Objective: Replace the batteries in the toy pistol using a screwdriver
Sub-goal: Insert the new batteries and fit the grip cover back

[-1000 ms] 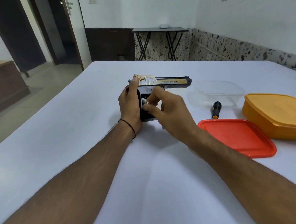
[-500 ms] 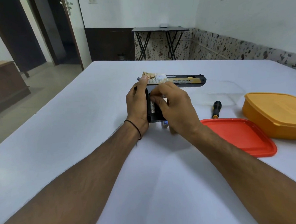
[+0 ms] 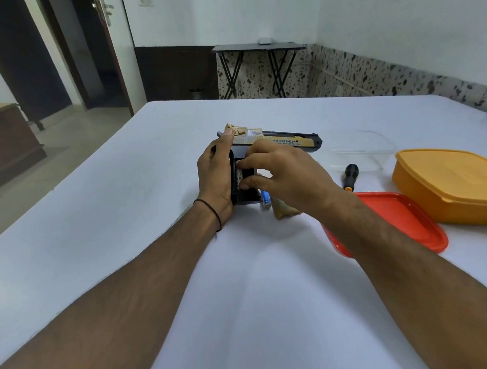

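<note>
Here, a white table (image 3: 140,208) carries everything. At its right stands an orange box (image 3: 453,187), with a red lid (image 3: 403,222) lying in front of it and a clear tub (image 3: 361,150) behind.

The toy pistol (image 3: 288,141) lies near the middle of the table, barrel to the right and grip toward the person. The left hand (image 3: 215,172) grips the back of the pistol's grip, thumb up on the rear end. The right hand (image 3: 290,175) pinches a battery (image 3: 240,174) with thumb and forefinger at the open grip.

The screwdriver (image 3: 351,176) lies unused beside the red lid. A tan cover (image 3: 281,212) and a blue battery (image 3: 265,201) lie just under the right hand.

I judge the cover is already off. Whether the held battery goes in or out, I cannot tell. Closing and screwing remain.
</note>
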